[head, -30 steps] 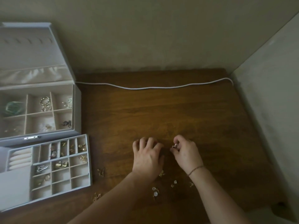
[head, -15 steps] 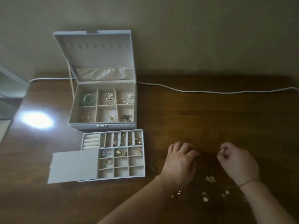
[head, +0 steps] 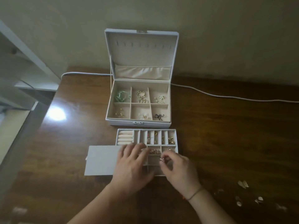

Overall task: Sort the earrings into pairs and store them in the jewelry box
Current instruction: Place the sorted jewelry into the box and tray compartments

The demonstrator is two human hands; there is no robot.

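your right hand [head: 179, 168] pinches a small rose-gold earring [head: 162, 159] between thumb and fingertips, held over the compartments at the near right of the divided tray [head: 175, 139]. your left hand [head: 131, 165] lies flat with fingers spread and relaxed across the tray's near left cells, partly over its grey lid flap [head: 102, 160]. the tray sits on the wooden table [head: 226, 130], just in front of the jewelry box [head: 139, 123], which is open with its lid upright. the box's six cells each hold pieces: green in the far left, gold hoops in the far middle. the tray's far row holds ring rolls and a few earrings. loose earrings [head: 242, 184] lie scattered on the table well to the right of your right hand. a white cable [head: 226, 97] runs along the table's far edge.
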